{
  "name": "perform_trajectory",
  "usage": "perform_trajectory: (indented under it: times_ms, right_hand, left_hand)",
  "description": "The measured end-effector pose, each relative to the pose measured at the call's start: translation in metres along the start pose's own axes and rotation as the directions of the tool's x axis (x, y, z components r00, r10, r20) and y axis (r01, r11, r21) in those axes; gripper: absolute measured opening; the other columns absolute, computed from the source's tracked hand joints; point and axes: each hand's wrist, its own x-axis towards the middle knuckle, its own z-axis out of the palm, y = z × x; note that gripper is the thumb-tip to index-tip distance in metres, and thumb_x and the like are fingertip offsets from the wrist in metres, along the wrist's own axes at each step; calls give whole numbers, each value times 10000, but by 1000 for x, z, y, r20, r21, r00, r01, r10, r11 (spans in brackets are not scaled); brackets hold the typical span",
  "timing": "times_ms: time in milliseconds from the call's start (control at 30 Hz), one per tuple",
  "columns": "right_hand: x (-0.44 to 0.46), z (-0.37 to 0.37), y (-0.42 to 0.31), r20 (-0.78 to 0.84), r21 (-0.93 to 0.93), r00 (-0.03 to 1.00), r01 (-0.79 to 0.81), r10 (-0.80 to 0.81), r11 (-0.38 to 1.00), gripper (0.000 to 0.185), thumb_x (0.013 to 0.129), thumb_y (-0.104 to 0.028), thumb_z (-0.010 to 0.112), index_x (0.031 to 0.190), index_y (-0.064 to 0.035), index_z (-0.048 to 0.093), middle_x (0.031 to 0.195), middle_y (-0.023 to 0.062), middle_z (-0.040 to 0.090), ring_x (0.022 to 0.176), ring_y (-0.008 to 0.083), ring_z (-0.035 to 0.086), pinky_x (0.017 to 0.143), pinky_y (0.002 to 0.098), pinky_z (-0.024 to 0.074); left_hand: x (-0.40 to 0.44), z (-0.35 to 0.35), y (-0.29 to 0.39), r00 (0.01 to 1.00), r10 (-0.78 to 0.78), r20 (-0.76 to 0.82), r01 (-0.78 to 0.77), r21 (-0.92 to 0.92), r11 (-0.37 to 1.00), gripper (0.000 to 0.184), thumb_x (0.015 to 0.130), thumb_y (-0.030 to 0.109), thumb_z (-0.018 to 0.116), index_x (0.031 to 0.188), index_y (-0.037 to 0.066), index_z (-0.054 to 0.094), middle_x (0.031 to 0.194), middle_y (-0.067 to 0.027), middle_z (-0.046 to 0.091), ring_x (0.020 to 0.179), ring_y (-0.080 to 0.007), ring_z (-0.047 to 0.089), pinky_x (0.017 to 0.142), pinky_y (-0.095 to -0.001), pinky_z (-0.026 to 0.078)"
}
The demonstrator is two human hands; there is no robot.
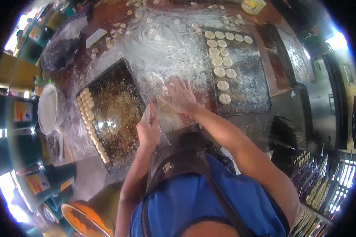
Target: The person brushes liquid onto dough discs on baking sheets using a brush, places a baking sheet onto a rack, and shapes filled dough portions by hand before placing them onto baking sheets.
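My left hand [148, 128] is over the right edge of the left baking tray [124, 114], fingers together and pointing away from me; whether something small is in them is hidden. My right hand [180, 94] is spread palm down over the floured table [162, 59], between the two trays, with nothing visible held. Small dough pieces [87, 103] line the left side of the left tray in rows. On the right tray [247, 75], flat dough rounds [224, 98] form columns along its left side and a row across the far edge.
Loose dough lumps [116, 31] lie on the far part of the table, near a white scraper [96, 38]. A round bowl [49, 108] and a dark plastic bag [59, 53] are at the left. A yellowish container [253, 6] stands at the far right.
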Motion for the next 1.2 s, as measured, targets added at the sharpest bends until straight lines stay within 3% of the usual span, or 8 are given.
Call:
perform_trajectory:
  times_ms: [100, 167, 300, 567, 733, 867, 1000, 1200]
  right_hand:
    - [-11, -43, -7, 10, 13, 986, -166, 166, 986, 473, 938, -457, 492, 1172, -53, 566, 1202, 159, 582, 1166, 326, 522, 998, 487, 403]
    - [-15, -76, 3, 583, 19, 736, -434, 342, 901, 390, 891, -393, 594, 1094, -60, 606, 1139, 153, 617, 1097, 298, 581, 910, 447, 470]
    - [-56, -62, 45, 425, 439, 902, -282, 80, 853, 490, 738, -390, 787, 1060, -59, 623, 1088, 151, 640, 1038, 273, 620, 865, 408, 492]
    - [-73, -147, 164, -350, 124, 873, -315, 339, 941, 298, 799, -146, 731, 1063, -49, 633, 936, 147, 703, 830, 289, 695, 753, 346, 540]
    - [-91, -131, 176, -56, 26, 982, -179, 180, 984, 474, 783, -148, 667, 1235, -81, 544, 1411, 135, 455, 1335, 325, 397, 1108, 537, 274]
    - [-115, -85, 191, -38, -273, 995, -99, 92, 957, 397, 866, -213, 557, 1232, -61, 541, 1392, 113, 476, 1316, 319, 412, 1116, 540, 249]
    - [-68, -151, 177, 168, -51, 961, -213, 218, 976, 335, 829, -189, 629, 1146, -83, 648, 1175, 124, 639, 1156, 296, 564, 1026, 516, 366]
    - [-59, -167, 174, -94, 101, 965, -234, 244, 967, 256, 847, -174, 666, 1067, -42, 673, 1061, 145, 682, 975, 316, 655, 858, 386, 514]
  left_hand:
    - [-11, -18, 7, 995, -34, 89, 38, -47, 998, 399, 880, 55, 590, 1273, -10, 573, 1161, -184, 666, 977, -283, 691, 837, -333, 528]
    - [-12, -19, -5, 996, 30, 89, -22, -83, 996, 372, 885, 70, 598, 1248, -12, 588, 1117, -182, 682, 941, -278, 700, 819, -332, 532]
    - [-6, 5, 15, 987, 18, 159, 13, -192, 981, 313, 892, 106, 611, 1180, -17, 625, 1056, -172, 698, 909, -303, 701, 793, -346, 538]
    - [23, 86, 75, 843, 142, 518, -62, -168, 984, 402, 897, 175, 613, 1269, 24, 575, 1208, -186, 631, 1113, -328, 614, 964, -376, 471]
    - [53, 185, 123, 754, 494, 433, -488, -135, 863, 461, 869, 222, 635, 1237, -43, 553, 1328, -209, 537, 1265, -351, 476, 1061, -429, 369]
    - [68, 202, 126, 673, 492, 552, -607, 33, 794, 428, 902, 240, 612, 1239, -19, 557, 1376, -190, 501, 1299, -338, 450, 1091, -439, 342]
    - [74, 184, 99, 753, 443, 487, -347, -278, 896, 356, 910, 193, 604, 1225, 28, 587, 1364, -171, 518, 1285, -325, 477, 1091, -443, 357]
    - [73, 29, 34, 998, 61, -26, -55, 185, 981, 292, 896, 104, 608, 1179, 39, 642, 1288, -150, 592, 1212, -284, 547, 1020, -412, 441]
